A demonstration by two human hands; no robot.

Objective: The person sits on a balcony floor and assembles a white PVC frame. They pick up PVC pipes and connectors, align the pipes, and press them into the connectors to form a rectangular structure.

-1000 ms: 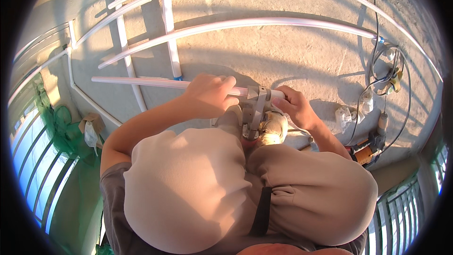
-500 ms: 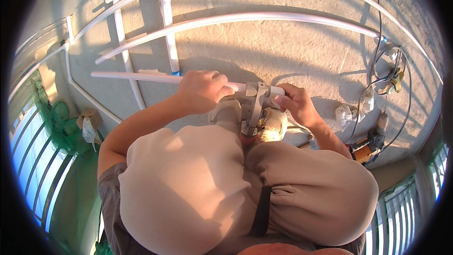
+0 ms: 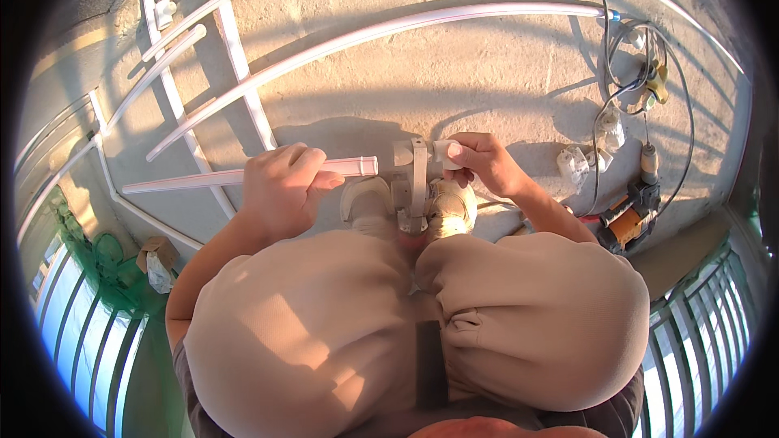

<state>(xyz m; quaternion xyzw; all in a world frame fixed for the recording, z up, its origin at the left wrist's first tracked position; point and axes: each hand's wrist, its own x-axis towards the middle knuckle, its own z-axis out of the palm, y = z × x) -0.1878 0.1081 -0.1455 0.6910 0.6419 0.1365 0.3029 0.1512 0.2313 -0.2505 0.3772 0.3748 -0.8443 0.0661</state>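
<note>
Over floor (image 3: pixel 503 65): left hand (image 3: pixel 282 186) grips 1 white pipe (image 3: pixel 191 180).

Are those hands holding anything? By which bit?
The left hand grips a white pipe, toward its right end. The right hand holds a short white fitting by its right end, at the grey tool's right side.

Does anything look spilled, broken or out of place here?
Nothing looks spilled or broken. Only the dark cable seems untidy: it lies in loose, overlapping loops on the concrete floor at the right, near the orange-and-black power tool. The white pipe in the left hand shows no visible crack.
</note>
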